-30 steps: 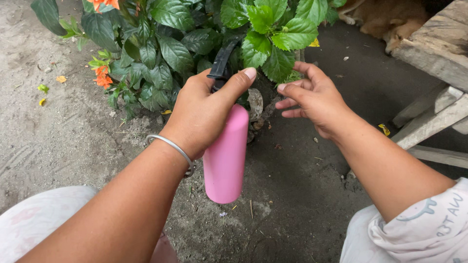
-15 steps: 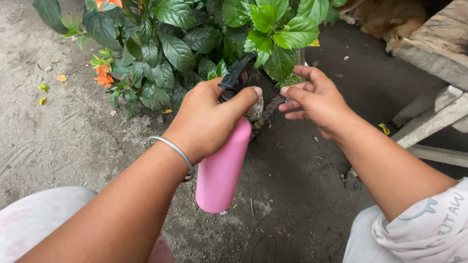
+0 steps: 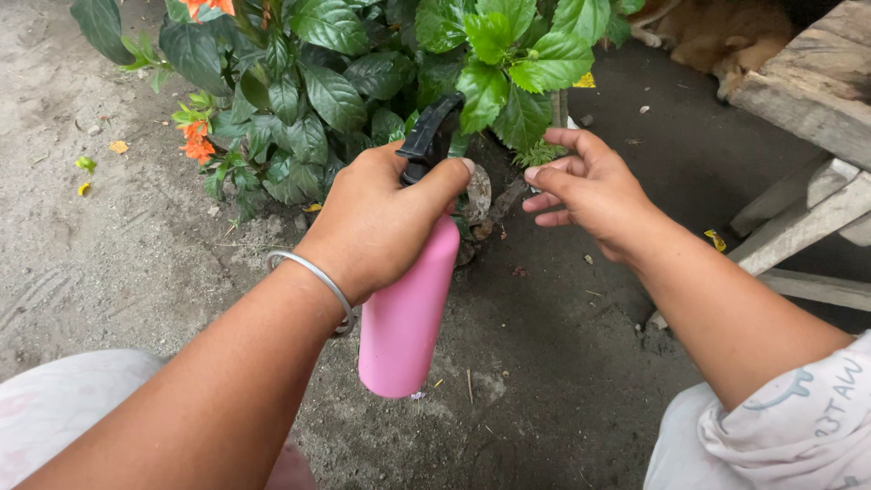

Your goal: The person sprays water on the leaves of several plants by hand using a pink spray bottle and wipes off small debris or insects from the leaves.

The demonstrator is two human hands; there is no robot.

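Bare soil [image 3: 109, 236] runs up to a leafy plant [image 3: 363, 63]. Left hand [image 3: 376, 222] grips the pink sprayer [image 3: 404, 308], now tilted with its nozzle raised toward the leaves. Right hand [image 3: 590, 195] stays open, empty, just right.

a pink spray bottle [image 3: 406, 308] with a black trigger head [image 3: 430, 134] is tilting slightly, its nozzle pointing up toward the green leaves, its base hanging above the dirt.

Pink spray bottle [image 3: 404, 313] with black trigger head [image 3: 430, 134]; green leaves [image 3: 336, 54], orange flowers [image 3: 192, 141] far left; silver bangle [image 3: 313, 272].
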